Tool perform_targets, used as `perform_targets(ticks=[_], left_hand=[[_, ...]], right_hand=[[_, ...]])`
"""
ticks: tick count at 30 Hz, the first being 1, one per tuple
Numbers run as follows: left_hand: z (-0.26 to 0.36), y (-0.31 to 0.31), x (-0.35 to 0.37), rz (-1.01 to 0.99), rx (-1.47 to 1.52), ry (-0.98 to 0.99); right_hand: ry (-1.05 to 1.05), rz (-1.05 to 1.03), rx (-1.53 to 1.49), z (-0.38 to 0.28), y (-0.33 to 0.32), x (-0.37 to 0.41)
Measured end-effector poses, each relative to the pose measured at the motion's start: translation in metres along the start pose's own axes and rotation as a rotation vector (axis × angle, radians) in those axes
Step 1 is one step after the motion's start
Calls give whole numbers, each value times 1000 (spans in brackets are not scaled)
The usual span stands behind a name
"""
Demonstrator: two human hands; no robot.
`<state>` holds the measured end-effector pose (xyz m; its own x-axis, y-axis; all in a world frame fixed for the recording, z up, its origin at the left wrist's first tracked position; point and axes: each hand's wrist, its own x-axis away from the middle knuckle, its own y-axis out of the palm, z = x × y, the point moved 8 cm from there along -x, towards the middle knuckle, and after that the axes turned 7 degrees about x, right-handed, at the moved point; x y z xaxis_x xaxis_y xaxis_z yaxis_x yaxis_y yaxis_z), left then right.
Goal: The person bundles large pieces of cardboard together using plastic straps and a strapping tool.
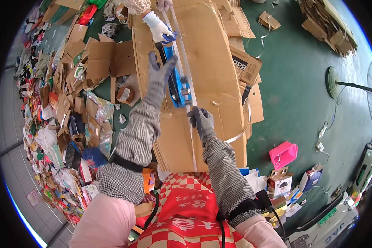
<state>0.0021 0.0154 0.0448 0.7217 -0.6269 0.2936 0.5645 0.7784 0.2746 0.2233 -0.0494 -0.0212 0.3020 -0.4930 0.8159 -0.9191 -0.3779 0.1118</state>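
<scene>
A stack of flattened cardboard [211,53] lies before me with a white plastic strap [192,142] running along its top. On it rests a blue strapping tensioner [176,91], with the strap passing along its metal parts. My left hand [158,76], in a grey glove, is over the tensioner's left side with thumb and fingers spread. Just below the tool's near end, my right hand [202,123], also grey-gloved, pinches the strap. A co-worker's white and blue gloved hand [160,29] is at the tool's far end, and that person's other hand [164,4] is near the strap at the top.
Loose cardboard and mixed waste [70,120] are heaped on the left. A pink basket [283,155] and small boxes [280,182] stand on the green floor at right. Farther off are a fan [332,82], a power strip [320,138] and a cardboard bundle [328,27]. A loose strap end [246,128] curls beside the stack.
</scene>
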Motion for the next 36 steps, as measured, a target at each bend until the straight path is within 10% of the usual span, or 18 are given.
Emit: perform_targets(ticks=[5, 36], left_hand=[[-37, -6, -22, -33, 236, -339], [-34, -8, 6, -351, 606, -258]], right_hand=[[27, 16, -125, 9, 10, -4], [-45, 44, -267, 10, 14, -14]])
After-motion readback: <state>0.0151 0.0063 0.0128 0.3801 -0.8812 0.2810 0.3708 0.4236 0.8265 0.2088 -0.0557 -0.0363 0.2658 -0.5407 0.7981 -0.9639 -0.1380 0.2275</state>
